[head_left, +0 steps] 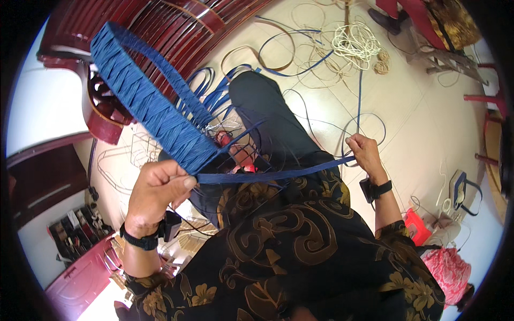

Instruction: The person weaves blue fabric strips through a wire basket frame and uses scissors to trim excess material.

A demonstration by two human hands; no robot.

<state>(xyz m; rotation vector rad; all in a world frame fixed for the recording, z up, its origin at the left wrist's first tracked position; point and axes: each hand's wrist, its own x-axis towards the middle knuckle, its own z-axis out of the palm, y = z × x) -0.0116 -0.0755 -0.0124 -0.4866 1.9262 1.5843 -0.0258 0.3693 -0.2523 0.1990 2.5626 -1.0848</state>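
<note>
L hand (155, 188): fingers closed, thumb pressed down on near end of blue frame (144, 104), right where blue strip (267, 175) comes off; can't tell if pinch takes frame, strip or both. R hand (366, 155): thumb + index pinched shut on far part of strip, other fingers curled in.

Key relation: strip spans btwn the two hands, long axis approx crosswise over the lap, slight bow, rising a bit toward R. It meets the frame's near end at an angle, not in line w/ it. Frame lies up + left of L fingers, long axis diagonal, upper-left down to L thumb; L hand is the nearer one, touching; R hand well apart from frame, contact only thru strip. Frame = long loop, wide side wrapped in slanting blue layers, second side behind it.

Just right of frame's near end: loose dark strands (247, 143), w/ a red thing btwn the legs, partly hidden, kind unclear.

Further out: thin blue loop on floor (327, 119) beyond R fingers; can't tell if it joins the held strip. More blue strips (217, 99) bunched past the frame, cream cord coil (355, 45) top R, red wooden bench (155, 32) top L.
</note>
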